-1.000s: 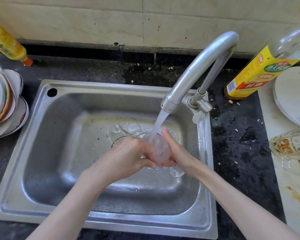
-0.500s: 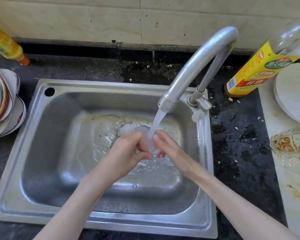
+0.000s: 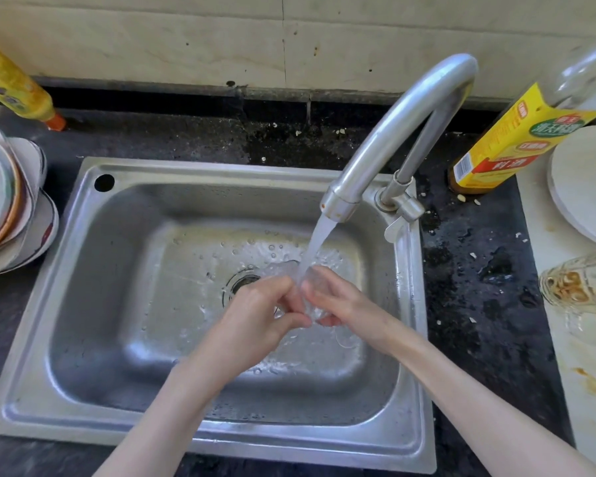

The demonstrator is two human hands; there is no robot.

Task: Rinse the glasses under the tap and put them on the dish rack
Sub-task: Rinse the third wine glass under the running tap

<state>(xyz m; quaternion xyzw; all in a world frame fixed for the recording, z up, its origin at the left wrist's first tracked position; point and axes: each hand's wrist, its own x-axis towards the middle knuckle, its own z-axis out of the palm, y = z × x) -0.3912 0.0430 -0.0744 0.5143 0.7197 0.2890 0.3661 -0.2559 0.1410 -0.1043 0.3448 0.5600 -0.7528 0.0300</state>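
Both hands, left hand point(image 3: 255, 315) and right hand point(image 3: 338, 304), are gripping the glass point(image 3: 308, 297), now lifting it nearer the tap point(image 3: 393, 132) stream; rinse continuing, rack not yet.

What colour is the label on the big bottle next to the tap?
Mostly yellow, with a red band and a green oval, on the bottle. The head view shows it.

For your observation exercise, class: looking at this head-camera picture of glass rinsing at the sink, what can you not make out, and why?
- Glass, head view: clear and blurred by the running water, mostly covered by the left hand and right hand; its shape is unclear.
- Dirty glass: cut off by the right edge.
- Dish rack: not in view.
- Bottle: top cut off at the edge.
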